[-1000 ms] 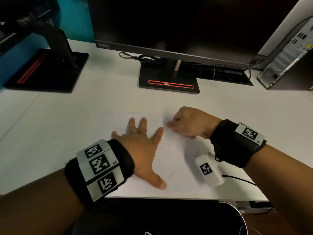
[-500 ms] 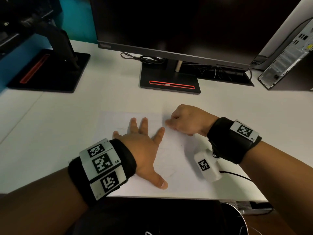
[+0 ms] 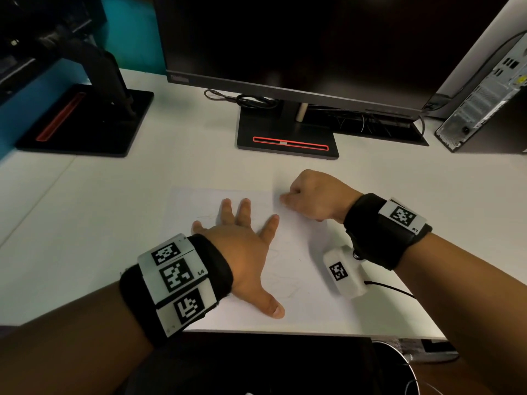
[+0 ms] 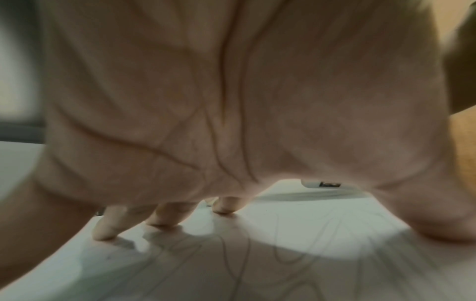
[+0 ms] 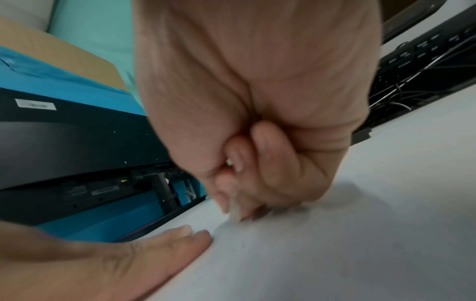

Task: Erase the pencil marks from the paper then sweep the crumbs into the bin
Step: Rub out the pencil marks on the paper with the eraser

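A white sheet of paper (image 3: pixel 302 246) lies on the white desk, with faint pencil scribbles (image 3: pixel 285 283) near its front. My left hand (image 3: pixel 242 246) lies flat on the paper with fingers spread, pressing it down; the scribbles (image 4: pixel 237 264) run under the palm (image 4: pixel 231 101) in the left wrist view. My right hand (image 3: pixel 285 199) is curled at the sheet's far right part. Its fingertips pinch a small white eraser (image 5: pixel 235 212) against the paper, blurred in the right wrist view. The eraser is hidden in the head view.
A monitor on a black stand (image 3: pixel 288 138) rises behind the paper, with cables (image 3: pixel 251 99) beside it. A second stand (image 3: pixel 85 124) is at far left, a computer tower (image 3: pixel 484 109) at far right. A dark round-rimmed container (image 3: pixel 399 366) sits below the desk's front edge.
My right hand has slid a little away from me across the paper with the eraser. The left hand has stayed flat in the same spot.
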